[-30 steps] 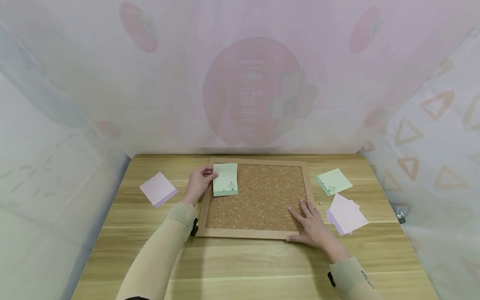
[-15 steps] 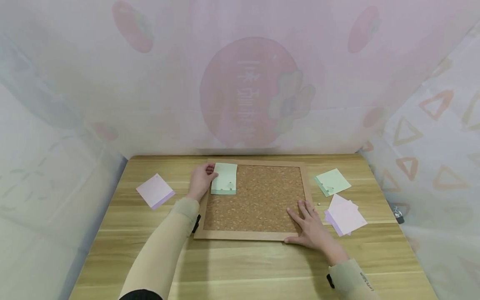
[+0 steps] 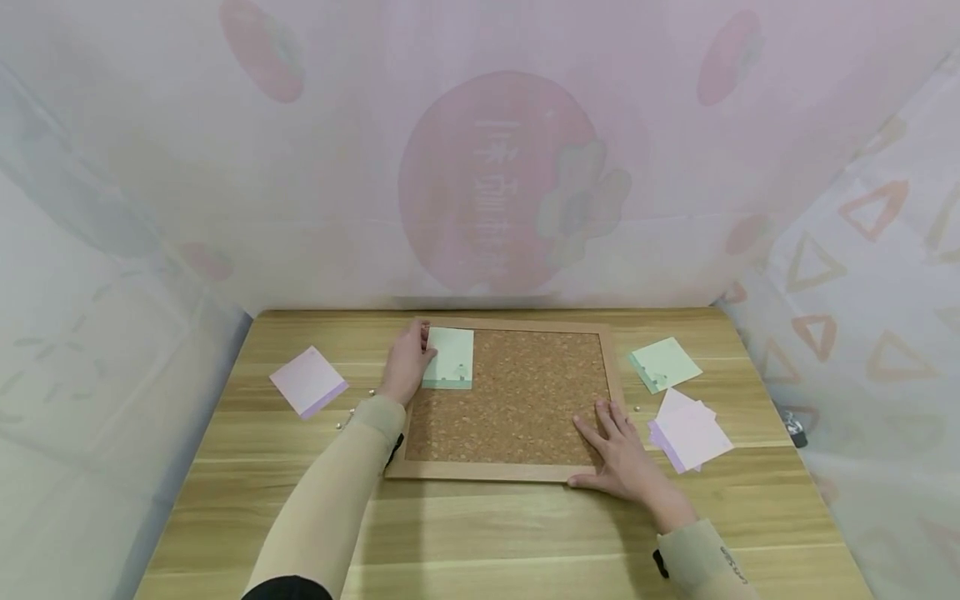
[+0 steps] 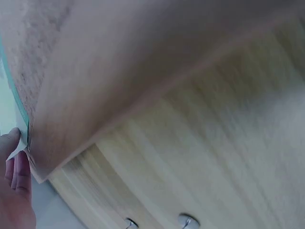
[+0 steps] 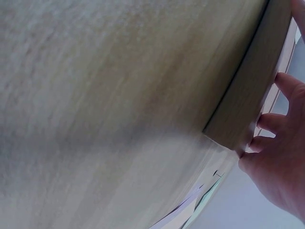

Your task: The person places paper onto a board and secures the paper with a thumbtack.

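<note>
A cork board (image 3: 517, 400) with a wooden frame lies on the table. A green note sheet (image 3: 450, 358) lies over its far left corner. My left hand (image 3: 407, 362) pinches the sheet's left edge, thumb on one side; in the left wrist view the green note (image 4: 13, 107) bends where the thumb (image 4: 9, 140) meets it. My right hand (image 3: 626, 458) rests spread on the board's near right corner, fingers on the cork and thumb at the front frame. In the right wrist view its fingertips touch the wooden frame (image 5: 248, 90).
A purple-edged note (image 3: 308, 382) lies left of the board. To the right lie a green note (image 3: 666, 364) and a pile of pale purple notes (image 3: 692, 431). Small metal thumbtacks (image 4: 189, 221) lie left of the board, and another tack (image 3: 637, 408) lies right of it.
My left hand has shifted slightly at the green note's edge, and the note now lies flatter in the corner. Small tacks have come into view beside the left wrist. My right hand stays put.
</note>
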Available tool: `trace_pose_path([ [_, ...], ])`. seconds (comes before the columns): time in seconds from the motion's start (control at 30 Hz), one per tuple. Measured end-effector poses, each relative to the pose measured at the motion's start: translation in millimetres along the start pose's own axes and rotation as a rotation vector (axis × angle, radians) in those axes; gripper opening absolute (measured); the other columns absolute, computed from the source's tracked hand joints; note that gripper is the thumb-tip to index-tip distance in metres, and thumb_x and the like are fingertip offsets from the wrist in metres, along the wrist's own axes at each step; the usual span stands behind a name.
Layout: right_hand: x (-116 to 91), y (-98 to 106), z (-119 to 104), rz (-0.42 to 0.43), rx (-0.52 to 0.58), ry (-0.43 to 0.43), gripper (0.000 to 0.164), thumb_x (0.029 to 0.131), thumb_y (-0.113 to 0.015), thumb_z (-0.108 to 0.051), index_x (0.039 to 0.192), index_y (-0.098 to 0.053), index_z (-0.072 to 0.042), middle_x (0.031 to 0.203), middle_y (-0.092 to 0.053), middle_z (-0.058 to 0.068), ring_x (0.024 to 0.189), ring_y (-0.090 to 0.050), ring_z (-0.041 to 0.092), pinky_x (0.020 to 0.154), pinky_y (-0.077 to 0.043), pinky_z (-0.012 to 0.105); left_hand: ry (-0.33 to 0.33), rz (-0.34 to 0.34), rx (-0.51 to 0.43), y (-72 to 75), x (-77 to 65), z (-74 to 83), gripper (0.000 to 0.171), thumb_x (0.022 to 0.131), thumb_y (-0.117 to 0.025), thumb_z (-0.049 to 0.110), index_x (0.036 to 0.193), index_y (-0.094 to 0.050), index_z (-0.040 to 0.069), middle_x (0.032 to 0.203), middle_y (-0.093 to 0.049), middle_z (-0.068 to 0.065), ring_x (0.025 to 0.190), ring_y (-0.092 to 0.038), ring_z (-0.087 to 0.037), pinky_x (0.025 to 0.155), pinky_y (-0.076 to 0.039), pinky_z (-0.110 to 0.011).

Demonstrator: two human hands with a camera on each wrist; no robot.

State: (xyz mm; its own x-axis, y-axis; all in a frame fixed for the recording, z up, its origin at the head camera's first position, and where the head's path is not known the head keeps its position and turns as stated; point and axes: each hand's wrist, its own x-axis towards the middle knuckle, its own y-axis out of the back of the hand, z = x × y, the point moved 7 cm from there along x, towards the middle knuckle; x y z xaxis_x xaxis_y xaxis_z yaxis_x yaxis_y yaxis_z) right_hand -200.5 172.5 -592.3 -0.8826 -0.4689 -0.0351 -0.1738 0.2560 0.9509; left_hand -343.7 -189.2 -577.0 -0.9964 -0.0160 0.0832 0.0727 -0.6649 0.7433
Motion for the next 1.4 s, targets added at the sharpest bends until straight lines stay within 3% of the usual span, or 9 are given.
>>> trace_pose_path([
  [0.17, 0, 2, -2, 0.011, 0.012, 0.005, 0.103, 0.07, -0.08, -0.063, 0.151, -0.044, -0.011, 0.158, -0.023, 0.037, 0.146, -0.02, 0.059, 0.108, -0.031, 0.075, -0.102, -0.031, 0.173, -1.0, -1.5, 7.0, 0.024, 0.094, -0.068, 0.007, 0.116, -0.07, -0.001, 0.129, -0.06, -0.019, 0.118, -0.061, -0.035, 0.096, -0.056, -0.043],
  [0.33, 0, 1, -1, 0.001, 0.004, -0.001, 0.102, 0.071, -0.079, -0.063, 0.152, -0.043, -0.011, 0.158, -0.023, 0.037, 0.147, -0.019, 0.058, 0.109, -0.031, 0.075, -0.251, -0.017, 0.305, -3.7, -8.3, 13.0, 0.018, 0.095, -0.067, 0.012, 0.104, -0.076, -0.002, 0.119, -0.067, -0.021, 0.112, -0.062, -0.037, 0.094, -0.056, -0.044],
  [0.47, 0, 0, 1, -0.006, 0.0, -0.007, 0.102, 0.072, -0.078, -0.064, 0.152, -0.042, -0.013, 0.159, -0.022, 0.035, 0.148, -0.018, 0.057, 0.109, -0.03, 0.075, -0.362, -0.056, 0.484, -6.8, -19.0, 20.0, 0.035, 0.097, -0.067, 0.026, 0.116, -0.07, -0.002, 0.121, -0.067, -0.022, 0.115, -0.062, -0.038, 0.096, -0.056, -0.047],
  [0.57, 0, -1, 2, -0.008, -0.002, -0.011, 0.102, 0.071, -0.078, -0.065, 0.152, -0.043, -0.013, 0.159, -0.022, 0.035, 0.148, -0.017, 0.056, 0.109, -0.029, 0.075, -0.397, -0.12, 0.565, -9.2, -26.3, 20.8, 0.052, 0.098, -0.064, 0.035, 0.134, -0.06, -0.001, 0.131, -0.063, -0.024, 0.124, -0.059, -0.039, 0.103, -0.052, -0.049],
  [0.7, 0, -1, 2, -0.008, 0.001, -0.012, 0.102, 0.071, -0.078, -0.065, 0.152, -0.043, -0.013, 0.159, -0.022, 0.035, 0.148, -0.018, 0.056, 0.11, -0.029, 0.075, -0.396, -0.216, 0.628, -13.2, -33.9, 15.7, 0.059, 0.1, -0.058, 0.041, 0.146, -0.049, 0.004, 0.145, -0.052, -0.027, 0.138, -0.049, -0.04, 0.112, -0.045, -0.05],
  [0.87, 0, -1, 2, -0.006, -0.001, -0.007, 0.102, 0.071, -0.078, -0.065, 0.152, -0.043, -0.012, 0.159, -0.023, 0.035, 0.147, -0.018, 0.057, 0.11, -0.029, 0.074, -0.336, -0.3, 0.634, -19.1, -38.9, 6.1, 0.061, 0.105, -0.048, 0.042, 0.154, -0.038, 0.007, 0.158, -0.035, -0.025, 0.149, -0.033, -0.04, 0.12, -0.033, -0.053],
  [0.97, 0, 0, 1, -0.003, -0.005, -0.006, 0.102, 0.071, -0.079, -0.064, 0.151, -0.044, -0.012, 0.159, -0.023, 0.036, 0.147, -0.019, 0.057, 0.11, -0.029, 0.074, -0.307, -0.322, 0.654, -22.5, -40.4, 1.9, 0.063, 0.106, -0.042, 0.044, 0.157, -0.03, 0.009, 0.162, -0.028, -0.023, 0.151, -0.026, -0.04, 0.122, -0.03, -0.054],
  [1.17, 0, 0, 1, -0.006, -0.004, -0.004, 0.102, 0.071, -0.078, -0.065, 0.152, -0.043, -0.012, 0.159, -0.023, 0.036, 0.147, -0.019, 0.057, 0.11, -0.03, 0.074, -0.311, -0.339, 0.757, -26.3, -42.0, 0.5, 0.066, 0.107, -0.035, 0.048, 0.159, -0.024, 0.01, 0.164, -0.024, -0.022, 0.153, -0.023, -0.038, 0.126, -0.025, -0.047],
  [1.4, -1, -1, 0, -0.002, 0.001, -0.002, 0.103, 0.071, -0.078, -0.064, 0.152, -0.043, -0.012, 0.159, -0.022, 0.036, 0.147, -0.018, 0.057, 0.109, -0.03, 0.075, -0.295, -0.33, 0.745, -23.8, -41.1, 2.8, 0.067, 0.106, -0.037, 0.048, 0.159, -0.026, 0.009, 0.163, -0.026, -0.023, 0.152, -0.026, -0.039, 0.125, -0.026, -0.046],
])
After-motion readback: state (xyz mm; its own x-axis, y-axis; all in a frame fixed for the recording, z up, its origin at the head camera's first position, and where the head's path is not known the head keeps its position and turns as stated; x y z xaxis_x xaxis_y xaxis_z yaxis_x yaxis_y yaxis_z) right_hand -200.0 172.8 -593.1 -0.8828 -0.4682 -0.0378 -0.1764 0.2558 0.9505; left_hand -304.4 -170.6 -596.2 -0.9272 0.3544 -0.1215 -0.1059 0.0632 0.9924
